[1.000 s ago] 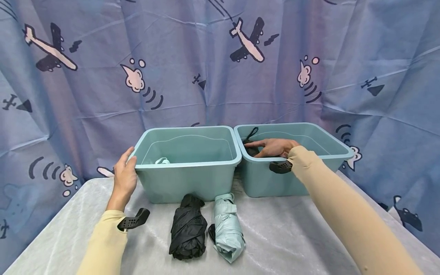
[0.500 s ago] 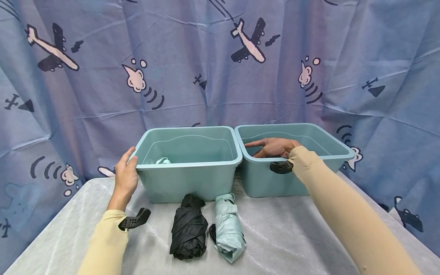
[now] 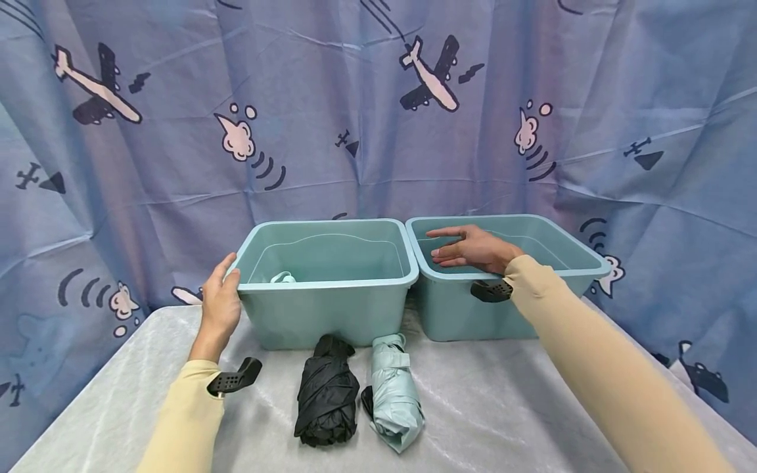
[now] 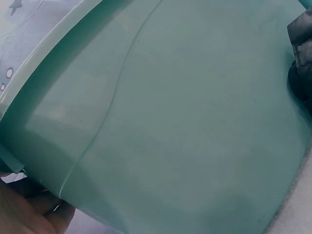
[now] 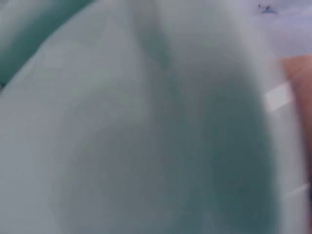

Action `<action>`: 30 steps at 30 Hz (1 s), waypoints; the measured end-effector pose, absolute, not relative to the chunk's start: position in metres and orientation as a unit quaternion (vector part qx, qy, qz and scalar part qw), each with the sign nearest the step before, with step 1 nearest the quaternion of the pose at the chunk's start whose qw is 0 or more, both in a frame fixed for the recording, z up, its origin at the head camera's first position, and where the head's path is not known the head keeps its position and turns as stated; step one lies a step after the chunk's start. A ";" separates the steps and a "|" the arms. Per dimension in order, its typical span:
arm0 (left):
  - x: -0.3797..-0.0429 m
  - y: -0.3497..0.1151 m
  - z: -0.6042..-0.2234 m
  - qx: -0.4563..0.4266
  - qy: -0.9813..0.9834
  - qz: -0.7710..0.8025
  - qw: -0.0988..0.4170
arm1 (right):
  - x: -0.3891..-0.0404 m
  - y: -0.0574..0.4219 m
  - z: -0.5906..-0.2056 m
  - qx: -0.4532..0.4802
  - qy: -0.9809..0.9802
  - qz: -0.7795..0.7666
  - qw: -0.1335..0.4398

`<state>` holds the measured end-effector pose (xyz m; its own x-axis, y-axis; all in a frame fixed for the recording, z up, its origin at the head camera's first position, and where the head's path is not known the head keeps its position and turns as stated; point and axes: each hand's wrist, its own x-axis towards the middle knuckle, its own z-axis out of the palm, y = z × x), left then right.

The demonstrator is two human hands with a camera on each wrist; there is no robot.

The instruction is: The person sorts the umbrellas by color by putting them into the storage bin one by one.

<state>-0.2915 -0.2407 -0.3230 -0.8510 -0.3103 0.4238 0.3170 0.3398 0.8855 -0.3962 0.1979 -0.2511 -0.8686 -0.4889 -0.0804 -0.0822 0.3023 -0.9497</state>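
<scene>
My left hand (image 3: 220,299) holds the front left corner of the left teal bin (image 3: 322,315), with the thumb by the rim. In the left wrist view, its curled fingers (image 4: 61,214) show below the bin's edge. My right hand (image 3: 473,249) hovers over the right teal bin (image 3: 473,315) with its fingers spread and nothing between them. Inside the left bin, a pale looped strap (image 3: 282,277) shows above the front rim. A folded black umbrella (image 3: 326,394) and a folded pale blue umbrella (image 3: 396,394) lie side by side before the left bin.
Both bins stand side by side on a table with a whitish cover (image 3: 473,407). Behind them hangs a blue curtain (image 3: 307,79) printed with planes. The right wrist view is blurred and mostly filled by a bin wall (image 5: 97,161).
The right hand has let go of a black thing with a loop, which has sunk out of sight in the right bin. That hand has risen slightly; the left hand stays at the rim.
</scene>
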 end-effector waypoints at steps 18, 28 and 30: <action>-0.294 -0.243 -0.323 0.004 -0.768 -0.579 0.274 | -0.295 0.193 -0.246 -0.272 0.781 -0.559 0.064; -0.294 -0.243 -0.322 0.003 -0.764 -0.583 0.276 | -0.267 0.166 -0.313 -0.290 0.818 -0.481 0.122; -0.294 -0.242 -0.322 0.002 -0.764 -0.583 0.276 | -0.263 0.159 -0.326 -0.289 0.821 -0.470 0.146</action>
<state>-0.2942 -0.2425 -0.3222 -0.8480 -0.3248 0.4189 0.3183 0.3198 0.8924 -0.2632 0.1589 -0.3257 -0.7907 -0.6113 0.0322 -0.3377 0.3917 -0.8559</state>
